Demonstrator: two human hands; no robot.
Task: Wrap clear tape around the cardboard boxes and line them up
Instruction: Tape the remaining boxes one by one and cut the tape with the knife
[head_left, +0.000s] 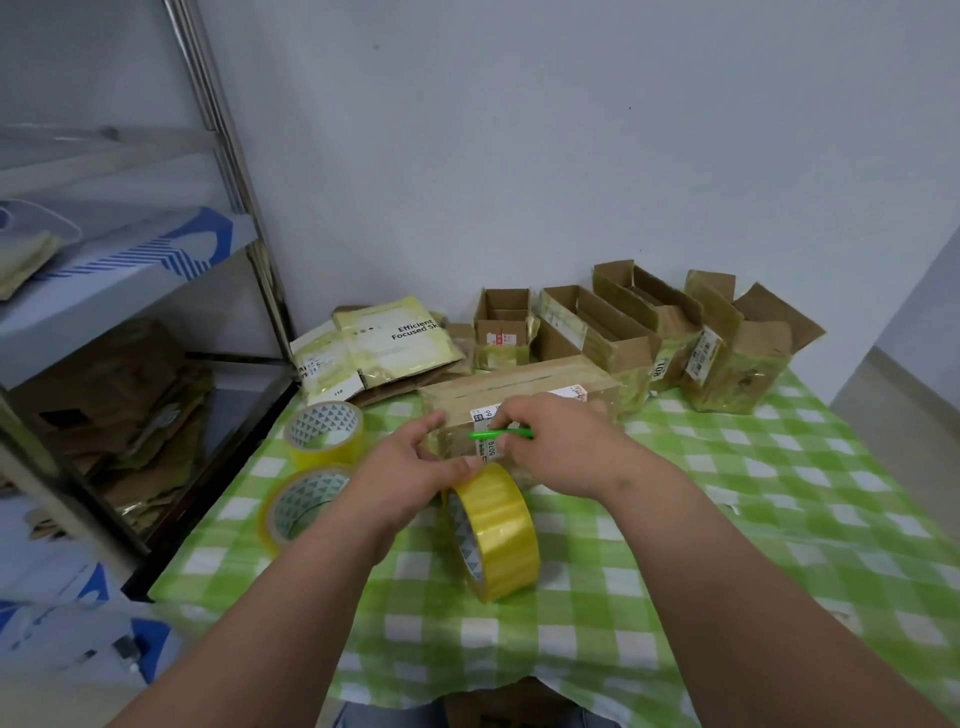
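A long closed cardboard box (524, 387) with a white label lies across the middle of the green checked table (727, 519). My right hand (561, 441) is closed around a thin green tool (501, 434) whose tip rests on the box's near face. My left hand (415, 467) grips the top of a yellow-looking tape roll (493, 530) standing on edge just in front of the box, fingers touching the box's left end. A short stretch of tape seems to run from roll to box.
Two more tape rolls (324, 428) (304, 506) lie left of my hands. Several open, tape-wrapped boxes (649, 332) stand in a row along the wall, with flattened cardboard (384, 343) beside them. A metal shelf rack (244, 197) stands at the left.
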